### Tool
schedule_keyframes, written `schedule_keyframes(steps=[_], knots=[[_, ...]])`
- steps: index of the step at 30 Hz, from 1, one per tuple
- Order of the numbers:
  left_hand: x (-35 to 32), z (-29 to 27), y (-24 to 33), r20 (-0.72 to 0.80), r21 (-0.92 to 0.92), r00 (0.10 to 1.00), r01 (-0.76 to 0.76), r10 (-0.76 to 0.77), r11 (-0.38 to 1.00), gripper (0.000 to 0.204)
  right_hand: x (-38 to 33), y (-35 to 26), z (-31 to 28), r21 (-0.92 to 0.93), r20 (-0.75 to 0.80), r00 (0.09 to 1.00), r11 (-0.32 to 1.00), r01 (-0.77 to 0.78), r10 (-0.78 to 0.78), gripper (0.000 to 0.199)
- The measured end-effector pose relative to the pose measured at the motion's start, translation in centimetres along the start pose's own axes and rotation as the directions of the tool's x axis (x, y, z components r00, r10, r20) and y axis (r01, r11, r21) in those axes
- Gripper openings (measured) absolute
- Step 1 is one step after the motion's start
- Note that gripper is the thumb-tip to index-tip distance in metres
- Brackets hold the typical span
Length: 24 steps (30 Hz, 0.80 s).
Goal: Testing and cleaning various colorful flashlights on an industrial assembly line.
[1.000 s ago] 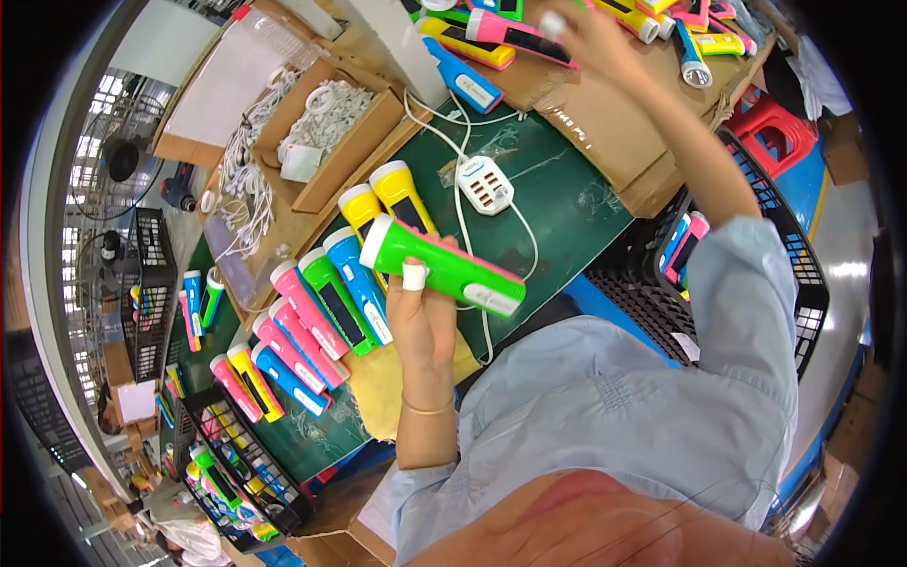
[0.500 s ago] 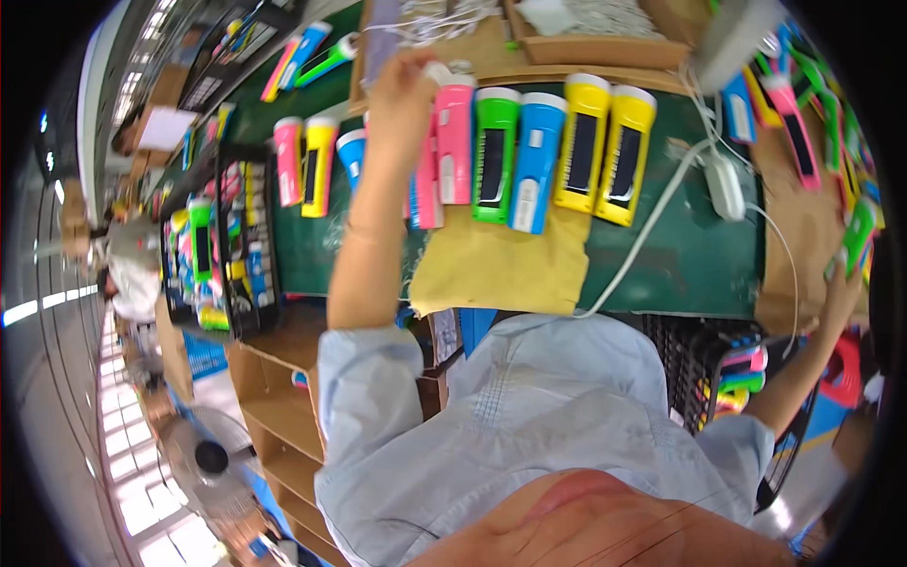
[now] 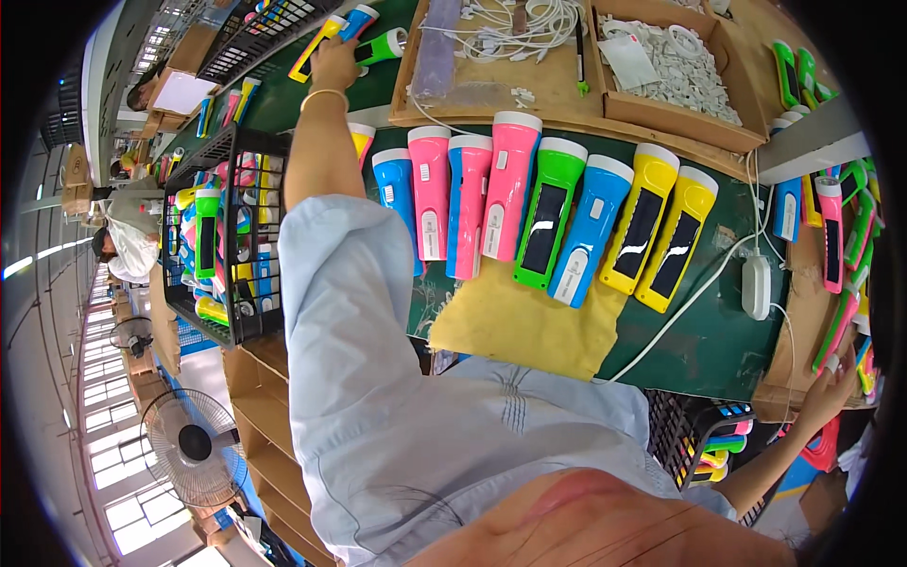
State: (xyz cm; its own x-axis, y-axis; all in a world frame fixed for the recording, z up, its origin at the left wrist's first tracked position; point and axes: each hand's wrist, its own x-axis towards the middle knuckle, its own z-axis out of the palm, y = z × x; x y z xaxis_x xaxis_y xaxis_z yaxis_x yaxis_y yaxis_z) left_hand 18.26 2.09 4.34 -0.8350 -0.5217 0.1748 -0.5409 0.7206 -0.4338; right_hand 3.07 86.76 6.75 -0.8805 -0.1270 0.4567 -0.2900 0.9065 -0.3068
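My left hand [image 3: 335,64] is stretched to the far left, over a yellow flashlight [image 3: 315,47] and a blue flashlight [image 3: 359,21]. A green flashlight [image 3: 382,46] lies beside it. Its fingertips are hidden, so whether it grips one is unclear. At the far right, my right hand [image 3: 829,389] is closed on the white end of a pink-and-green flashlight [image 3: 837,329]. Between the hands, several flashlights stand in a row with white heads away from me, among them a pink one [image 3: 512,184], a green one [image 3: 550,213] and a yellow one [image 3: 677,241].
A yellow cloth [image 3: 524,326] lies under part of the row on the green table [image 3: 685,364]. Behind are a cable tray [image 3: 491,94] and a cardboard box [image 3: 746,132] of small white parts. A black crate [image 3: 236,326] of flashlights stands left; a white adapter [image 3: 756,286] trails cords at right.
My left hand has moved from the row to the flashlights at the far left. My right hand now sits lower in the picture, at a pink-and-green flashlight instead of a green one. The view has shifted.
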Motion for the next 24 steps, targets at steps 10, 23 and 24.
schedule_keyframes(steps=[10,23,24], knots=[[-17.1,-18.0,8.4,0.166,-0.600,0.819,0.526,0.549,-0.603,0.050,-3.5,-21.0,-0.2,0.786,-0.035,0.897,0.542,0.297,-0.441,0.045],[-37.1,-20.0,25.9,-0.115,-0.427,0.597,0.692,0.794,-0.582,0.099,-7.9,-24.3,0.3,0.856,0.098,0.785,0.455,0.247,-0.611,0.019],[-36.7,-20.7,26.1,-0.128,-0.546,0.606,0.618,0.785,-0.566,0.098,-9.2,-24.9,0.2,0.777,0.261,0.748,0.592,0.213,-0.611,0.019]])
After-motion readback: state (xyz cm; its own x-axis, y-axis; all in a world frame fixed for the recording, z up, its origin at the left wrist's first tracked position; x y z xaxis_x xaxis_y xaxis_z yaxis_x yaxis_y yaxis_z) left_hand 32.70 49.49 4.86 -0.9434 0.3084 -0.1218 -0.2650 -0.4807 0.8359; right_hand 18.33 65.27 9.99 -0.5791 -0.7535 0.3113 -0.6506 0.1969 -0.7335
